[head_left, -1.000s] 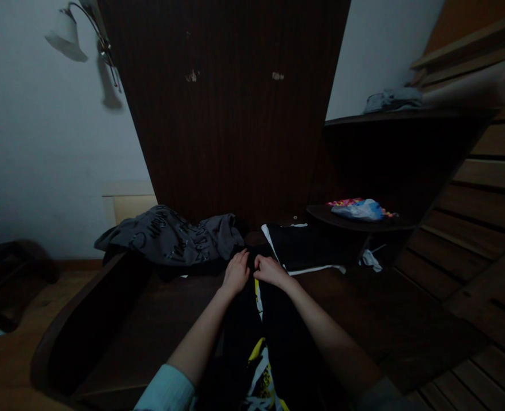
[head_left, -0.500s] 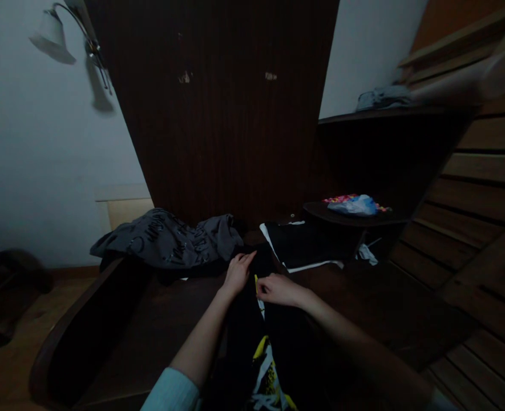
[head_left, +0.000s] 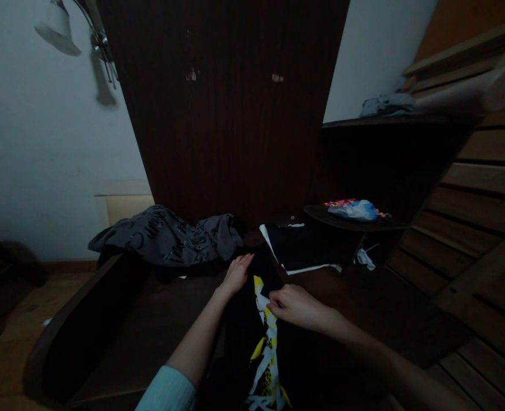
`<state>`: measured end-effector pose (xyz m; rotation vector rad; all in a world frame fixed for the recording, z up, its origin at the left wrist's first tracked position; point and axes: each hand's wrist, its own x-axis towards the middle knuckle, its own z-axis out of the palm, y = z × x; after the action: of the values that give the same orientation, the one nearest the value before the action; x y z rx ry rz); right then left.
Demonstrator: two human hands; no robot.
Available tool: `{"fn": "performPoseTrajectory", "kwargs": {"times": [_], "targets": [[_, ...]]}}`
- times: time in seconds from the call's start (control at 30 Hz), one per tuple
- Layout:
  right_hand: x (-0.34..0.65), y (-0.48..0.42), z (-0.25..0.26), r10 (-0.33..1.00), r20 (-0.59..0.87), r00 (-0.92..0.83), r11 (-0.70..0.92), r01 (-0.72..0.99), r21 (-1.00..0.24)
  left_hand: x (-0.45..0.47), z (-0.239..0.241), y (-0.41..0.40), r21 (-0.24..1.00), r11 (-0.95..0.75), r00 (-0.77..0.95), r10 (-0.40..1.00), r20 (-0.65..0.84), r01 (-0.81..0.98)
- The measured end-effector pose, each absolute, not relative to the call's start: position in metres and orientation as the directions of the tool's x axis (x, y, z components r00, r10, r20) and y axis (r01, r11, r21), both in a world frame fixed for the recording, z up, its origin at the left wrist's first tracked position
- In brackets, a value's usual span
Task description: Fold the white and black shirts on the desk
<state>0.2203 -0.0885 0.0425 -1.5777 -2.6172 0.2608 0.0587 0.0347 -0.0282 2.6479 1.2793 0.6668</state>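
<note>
A black garment (head_left: pixel 246 317) with a yellow and white print lies in front of me on a dark wooden surface; its lower part runs out of view. My left hand (head_left: pixel 237 274) rests on its far left part, fingers stretched out and flat. My right hand (head_left: pixel 297 307) is closed, with thumb and fingers pinching the fabric at the right side of the print. More of the print shows beside that hand. In the dim light the garment's outline is hard to make out.
A crumpled grey garment with lettering (head_left: pixel 175 240) lies at the back left. A folded black cloth with white edges (head_left: pixel 303 248) is beyond my right hand. On a corner shelf (head_left: pixel 320 214) sits a plastic bag (head_left: pixel 357 210). A wooden slatted frame (head_left: pixel 487 182) stands at the right.
My right hand has moved right and slightly toward me with the fabric, uncovering more of the yellow and white print. My left hand stays nearly in place.
</note>
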Motion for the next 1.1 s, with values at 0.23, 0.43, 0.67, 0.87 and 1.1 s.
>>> {"fn": "performPoseTrajectory", "kwargs": {"times": [0.23, 0.43, 0.67, 0.87, 1.1], "targets": [[0.204, -0.091, 0.035, 0.834, -0.107, -0.541, 0.52, 0.836, -0.177, 0.059, -0.03, 0.035, 0.283, -0.617, 0.52, 0.779, 0.351, 0.734], [0.196, -0.096, 0.025, 0.779, -0.119, -0.616, 0.596, 0.786, -0.164, 0.061, -0.031, 0.036, 0.232, -0.603, 0.517, 0.785, 0.341, 0.764], [0.196, -0.099, 0.035, 0.808, -0.183, -0.56, 0.545, 0.828, -0.131, 0.061, -0.03, 0.036, 0.261, -0.601, 0.507, 0.788, 0.348, 0.755], [0.2, -0.084, 0.031, 0.851, -0.078, -0.52, 0.48, 0.829, -0.288, 0.06, -0.026, 0.032, 0.292, -0.609, 0.486, 0.779, 0.396, 0.737], [0.242, -0.071, 0.026, 0.989, -0.022, -0.145, 0.135, 0.961, -0.24, 0.062, -0.025, 0.031, 0.288, -0.589, 0.464, 0.79, 0.4, 0.755]]}}
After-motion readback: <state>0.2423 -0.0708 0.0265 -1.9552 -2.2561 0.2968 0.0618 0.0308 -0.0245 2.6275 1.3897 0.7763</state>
